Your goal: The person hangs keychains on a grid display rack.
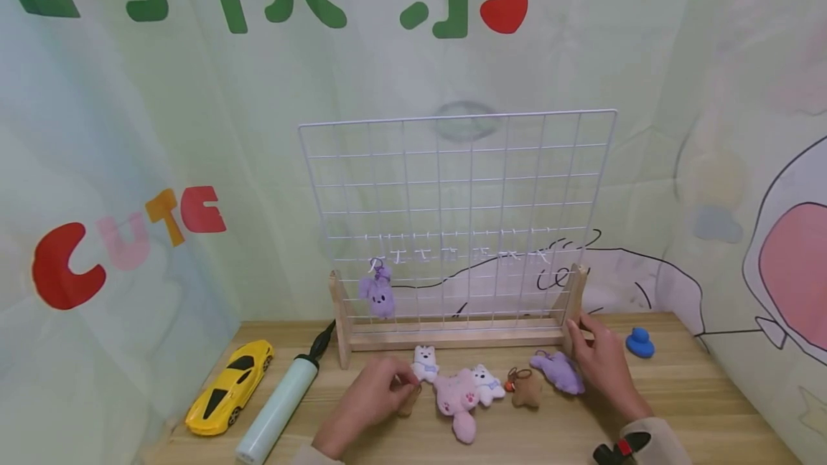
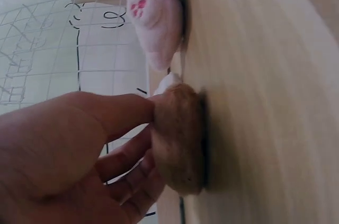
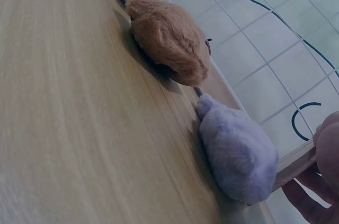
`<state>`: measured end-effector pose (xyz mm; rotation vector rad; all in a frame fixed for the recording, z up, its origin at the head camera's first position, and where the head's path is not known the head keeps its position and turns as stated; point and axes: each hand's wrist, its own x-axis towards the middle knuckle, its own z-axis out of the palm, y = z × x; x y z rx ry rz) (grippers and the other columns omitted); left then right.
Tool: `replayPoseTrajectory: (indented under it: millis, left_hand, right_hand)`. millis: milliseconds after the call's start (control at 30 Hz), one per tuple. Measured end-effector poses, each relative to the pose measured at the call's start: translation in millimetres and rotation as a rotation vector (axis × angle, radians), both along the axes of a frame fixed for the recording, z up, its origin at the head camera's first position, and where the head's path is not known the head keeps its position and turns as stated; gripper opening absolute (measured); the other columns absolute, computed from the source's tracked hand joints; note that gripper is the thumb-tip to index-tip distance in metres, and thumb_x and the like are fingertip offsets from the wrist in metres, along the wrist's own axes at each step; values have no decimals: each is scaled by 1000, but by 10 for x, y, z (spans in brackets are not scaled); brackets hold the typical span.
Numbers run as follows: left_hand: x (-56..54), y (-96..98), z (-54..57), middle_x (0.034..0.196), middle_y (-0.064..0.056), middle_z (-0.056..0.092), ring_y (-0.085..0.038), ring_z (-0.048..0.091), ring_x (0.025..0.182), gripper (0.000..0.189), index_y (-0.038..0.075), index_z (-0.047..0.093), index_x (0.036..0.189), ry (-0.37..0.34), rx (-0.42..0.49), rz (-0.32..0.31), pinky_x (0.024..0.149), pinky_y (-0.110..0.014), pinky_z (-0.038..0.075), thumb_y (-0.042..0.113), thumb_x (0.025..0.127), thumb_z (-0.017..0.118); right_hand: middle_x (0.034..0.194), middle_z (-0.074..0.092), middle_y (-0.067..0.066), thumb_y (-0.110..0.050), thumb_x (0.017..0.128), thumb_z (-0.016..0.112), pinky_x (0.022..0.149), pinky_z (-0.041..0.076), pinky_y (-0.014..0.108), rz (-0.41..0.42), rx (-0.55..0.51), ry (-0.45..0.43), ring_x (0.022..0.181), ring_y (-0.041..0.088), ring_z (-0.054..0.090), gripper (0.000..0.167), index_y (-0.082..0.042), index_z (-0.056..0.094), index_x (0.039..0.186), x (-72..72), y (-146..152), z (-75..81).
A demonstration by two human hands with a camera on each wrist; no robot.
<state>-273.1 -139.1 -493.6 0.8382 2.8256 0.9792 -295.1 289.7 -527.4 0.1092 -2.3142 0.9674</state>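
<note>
On the table, my left hand (image 1: 373, 392) pinches a small brown plush toy (image 2: 183, 139) between thumb and fingers. My right hand (image 1: 604, 361) grips the right wooden upright (image 1: 573, 300) of a stand that holds a white wire grid (image 1: 455, 196). One purple plush keychain (image 1: 381, 298) hangs at the grid's lower left. Between my hands lie a pink plush (image 1: 457, 400), two white bear plushes, one (image 1: 424, 363) at the stand's foot and one (image 1: 487, 384) beside the pink one, a brown plush (image 1: 526, 390) and a purple plush (image 1: 558, 372).
A yellow toy car (image 1: 231, 387) and a pale green hand pump (image 1: 281, 407) lie on the left. Far right sits a blue rubber duck (image 1: 640, 342). Small white hooks (image 1: 452, 253) line the grid's lower part. A printed cloth (image 1: 271, 163) hangs behind.
</note>
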Motion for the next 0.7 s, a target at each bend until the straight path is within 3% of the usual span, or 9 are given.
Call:
replayPoseTrajectory:
  millis: [167, 267, 367, 433, 533, 600, 700]
  left_hand:
    - [22, -52, 63, 91, -1, 76, -6, 60, 79, 28, 9, 82, 98, -26, 1, -45, 69, -23, 52, -10, 80, 74]
    - [40, -64, 72, 90, -3, 72, -11, 59, 80, 36, 7, 81, 103, -5, -19, -19, 69, -24, 50, -13, 74, 74]
    - [23, -67, 21, 89, -2, 68, -13, 58, 81, 39, 5, 79, 109, 15, -37, 32, 70, -28, 51, -11, 74, 75]
    - [-66, -105, -144, 86, 0, 65, -11, 56, 79, 35, 4, 77, 110, 66, -38, 46, 68, -30, 51, -7, 78, 80]
    - [-301, -218, -568, 82, 9, 62, -5, 55, 75, 26, 11, 77, 105, 162, -40, 66, 65, -27, 50, 3, 83, 86]
    - [-293, -231, -574, 79, 9, 61, -4, 53, 72, 19, 11, 75, 98, 183, -35, 73, 63, -25, 48, 3, 84, 86]
    - [-140, -177, -336, 79, 6, 63, -5, 55, 73, 15, 10, 73, 91, 125, -48, 104, 64, -24, 48, 2, 87, 84]
  right_hand:
    - [110, 79, 24, -11, 107, 67, 77, 66, 56, -6, 3, -7, 108, 46, 76, 11, -1, 72, 107, -6, -3, 1]
    - [108, 79, 23, -10, 107, 67, 77, 66, 56, -5, 0, -1, 108, 45, 76, 10, -1, 72, 106, -6, -3, -5]
    - [107, 79, 23, -9, 106, 68, 76, 66, 55, 0, -4, 7, 108, 45, 76, 9, -1, 71, 104, -6, -2, -7]
    - [107, 79, 23, -9, 106, 68, 76, 66, 55, 2, -4, 7, 109, 46, 76, 9, -1, 71, 104, -6, -2, -9]
    - [109, 79, 24, -9, 107, 68, 76, 66, 55, 2, -5, 2, 109, 46, 76, 10, 0, 72, 106, -4, -3, -9]
    - [110, 79, 24, -10, 107, 67, 77, 66, 55, 1, -5, -3, 109, 46, 76, 12, 0, 72, 109, 0, -6, -6]
    - [111, 79, 25, -11, 107, 68, 77, 66, 55, 2, -10, -1, 109, 46, 76, 14, 1, 73, 112, 5, -11, 5]
